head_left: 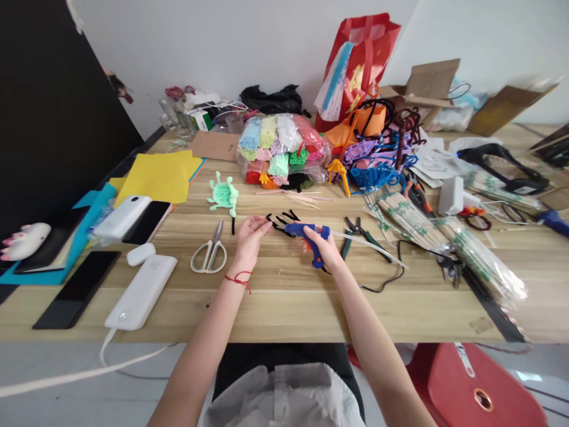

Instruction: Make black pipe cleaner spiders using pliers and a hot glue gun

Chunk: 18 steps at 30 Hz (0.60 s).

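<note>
My right hand (326,249) grips a blue hot glue gun (306,232) with an orange trigger, its nozzle pointing left and a clear glue stick sticking out behind. The nozzle meets a small black pipe-cleaner piece (283,220) that my left hand (250,233) pinches at its left end over the wooden table (288,296). A red string circles my left wrist. The gun's black cord (391,276) runs off to the right.
Scissors (210,253) lie left of my hands, a green pipe-cleaner figure (223,196) behind them. Pliers (360,232) and bundles of wooden sticks (444,237) sit right. A bag of coloured pipe cleaners (284,148), yellow paper (155,175), power banks (142,290) and phones (77,287) fill the left and back.
</note>
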{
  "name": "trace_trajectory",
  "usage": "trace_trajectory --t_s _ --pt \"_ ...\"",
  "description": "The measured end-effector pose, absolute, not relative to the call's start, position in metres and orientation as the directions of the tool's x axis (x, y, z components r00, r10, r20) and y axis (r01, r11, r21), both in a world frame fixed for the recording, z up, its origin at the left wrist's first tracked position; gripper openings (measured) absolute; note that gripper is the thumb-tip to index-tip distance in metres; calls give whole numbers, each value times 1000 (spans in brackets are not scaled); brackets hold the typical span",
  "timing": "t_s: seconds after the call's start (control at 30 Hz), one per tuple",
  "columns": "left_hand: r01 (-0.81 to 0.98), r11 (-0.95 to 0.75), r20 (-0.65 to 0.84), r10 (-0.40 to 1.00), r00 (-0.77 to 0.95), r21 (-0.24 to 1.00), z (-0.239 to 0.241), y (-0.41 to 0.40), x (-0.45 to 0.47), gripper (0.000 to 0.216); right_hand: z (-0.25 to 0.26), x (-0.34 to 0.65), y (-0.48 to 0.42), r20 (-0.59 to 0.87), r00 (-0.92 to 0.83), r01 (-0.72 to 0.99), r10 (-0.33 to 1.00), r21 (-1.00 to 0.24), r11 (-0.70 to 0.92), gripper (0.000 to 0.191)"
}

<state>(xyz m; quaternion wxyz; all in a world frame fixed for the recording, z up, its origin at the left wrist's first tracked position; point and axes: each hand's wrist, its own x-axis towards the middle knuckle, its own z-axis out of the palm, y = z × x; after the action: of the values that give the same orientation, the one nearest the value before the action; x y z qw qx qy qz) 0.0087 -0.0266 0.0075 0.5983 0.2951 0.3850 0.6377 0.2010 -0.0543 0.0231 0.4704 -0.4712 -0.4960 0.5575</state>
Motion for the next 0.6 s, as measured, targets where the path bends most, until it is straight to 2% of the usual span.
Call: trace_trajectory --t_s 0.33,0.6 --pt "-534 1 -80 989 -124 845 5 -25 8 41 24 200 -55 -29 -31 -79 999 -996 -31 49" --pt "-524 25 -102 988 -119 851 8 -27 9 38 24 200 -57 -12 -55 -96 998 -995 -17 48"
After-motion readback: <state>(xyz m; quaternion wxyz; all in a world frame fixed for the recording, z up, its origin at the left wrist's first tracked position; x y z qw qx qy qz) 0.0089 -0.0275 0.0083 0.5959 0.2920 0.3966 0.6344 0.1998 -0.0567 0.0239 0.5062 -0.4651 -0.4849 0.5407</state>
